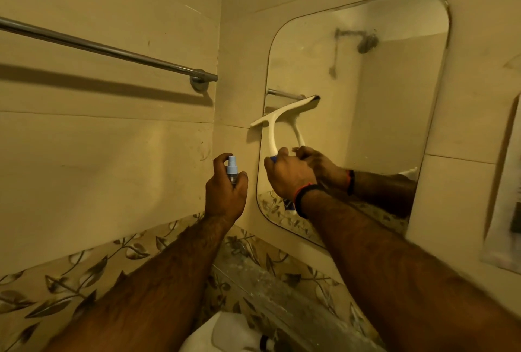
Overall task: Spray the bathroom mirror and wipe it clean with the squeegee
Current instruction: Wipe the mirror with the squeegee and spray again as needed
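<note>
A rounded-corner mirror (380,103) hangs on the tiled wall at the right. My right hand (290,175) grips the handle of a white squeegee (270,126). The squeegee's blade lies tilted across the mirror's left edge, its left end over the wall tile. The glass reflects both the hand and the squeegee. My left hand (225,192) holds a small blue spray bottle (232,169) upright, left of the mirror near the wall corner. Its nozzle sits at the top under my fingers.
A chrome towel bar (107,48) runs along the left wall at upper left. A glass shelf (270,289) sits below the mirror over leaf-patterned tiles. A white basin edge (214,334) and a dark-capped item show at the bottom. A framed panel (504,196) hangs at far right.
</note>
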